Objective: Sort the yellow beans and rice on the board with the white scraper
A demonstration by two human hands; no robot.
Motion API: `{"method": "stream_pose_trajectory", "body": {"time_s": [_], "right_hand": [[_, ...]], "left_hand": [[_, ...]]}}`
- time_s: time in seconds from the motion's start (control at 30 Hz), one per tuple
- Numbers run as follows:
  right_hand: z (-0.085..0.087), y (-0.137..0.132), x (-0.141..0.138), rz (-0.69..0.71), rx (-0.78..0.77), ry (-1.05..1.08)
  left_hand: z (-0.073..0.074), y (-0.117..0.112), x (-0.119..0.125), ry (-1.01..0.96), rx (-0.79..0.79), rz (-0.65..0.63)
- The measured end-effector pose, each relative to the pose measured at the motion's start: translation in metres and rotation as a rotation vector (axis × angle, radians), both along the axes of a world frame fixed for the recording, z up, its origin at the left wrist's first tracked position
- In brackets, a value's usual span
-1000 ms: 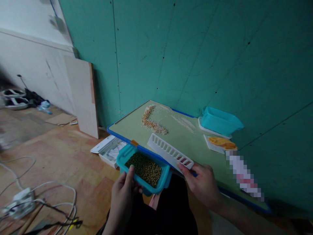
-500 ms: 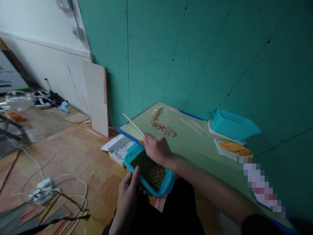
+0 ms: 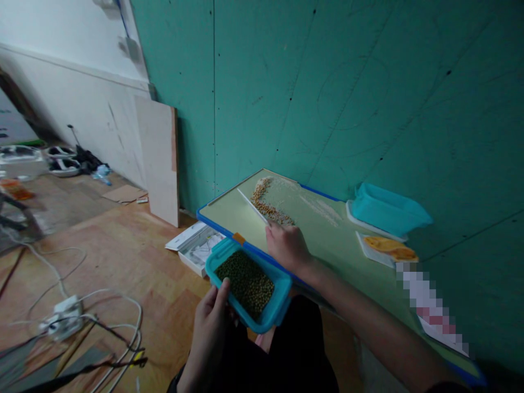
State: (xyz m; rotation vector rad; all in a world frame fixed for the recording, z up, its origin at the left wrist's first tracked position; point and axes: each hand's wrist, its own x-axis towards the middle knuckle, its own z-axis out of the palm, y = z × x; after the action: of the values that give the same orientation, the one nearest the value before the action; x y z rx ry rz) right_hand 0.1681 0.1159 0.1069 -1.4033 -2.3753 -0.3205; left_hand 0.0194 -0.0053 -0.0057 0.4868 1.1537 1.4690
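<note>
Far left, white sockets (image 3: 65, 319) and tangled cables (image 3: 133, 305) on the floor (image 3: 110, 248); behind them a pale board (image 3: 158, 161) leans on the wall. White box (image 3: 191, 263) sits on the floor with its lid up, just beyond the tub (image 3: 280, 289). Left hand (image 3: 210, 316): grip closed on the tub's near left side, thumb over the rim, other fingers mostly hidden below. Tub is tilted in view, above the lap, near the front edge of the table (image 3: 341, 245); can't tell if they touch. Inside: green beans (image 3: 237, 266) on the left, yellow beans (image 3: 261, 293) on the right, mixing in between. Orange tape (image 3: 238, 238) on the table's blue edge just above the tub. White strip (image 3: 252, 206) is seen edge-on over the table, next to the curved bean pile (image 3: 268, 209); contact with either unclear. Right hand (image 3: 289, 245): grip closed round the strip's near end, fingers tucked in. Right of the pile, a pale streak (image 3: 323, 210) of fine grains on the table. Far right, blue bin (image 3: 388, 210) at the wall side, then a yellow item (image 3: 391, 248) on a white tray, then a pixelated patch
</note>
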Motion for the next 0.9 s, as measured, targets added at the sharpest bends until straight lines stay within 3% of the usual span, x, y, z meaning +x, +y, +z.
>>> {"method": "stream_pose_trajectory", "body": {"time_s": [0.13,0.27,0.4,0.53,0.7,0.9], "right_hand": [[0.002,0.002,0.043,-0.136,-0.003,0.118],[0.011,0.029,0.079,-0.138,-0.013,0.432],[0.011,0.071,0.103,-0.029,-0.224,0.847],[0.002,0.088,0.12,-0.063,-0.366,1.148],[-0.002,0.082,0.13,-0.164,-0.427,1.22],[-0.004,0.084,0.127,-0.074,-0.397,1.154]], "left_hand": [[-0.003,0.0,-0.002,-0.017,0.011,-0.014],[0.0,0.001,0.0,0.02,0.005,-0.016],[0.008,0.001,0.004,0.054,0.019,-0.002],[0.01,0.001,0.01,0.04,0.016,-0.019],[0.01,-0.002,0.011,-0.02,0.01,-0.011],[0.02,-0.004,0.01,0.041,0.022,-0.021]]}}
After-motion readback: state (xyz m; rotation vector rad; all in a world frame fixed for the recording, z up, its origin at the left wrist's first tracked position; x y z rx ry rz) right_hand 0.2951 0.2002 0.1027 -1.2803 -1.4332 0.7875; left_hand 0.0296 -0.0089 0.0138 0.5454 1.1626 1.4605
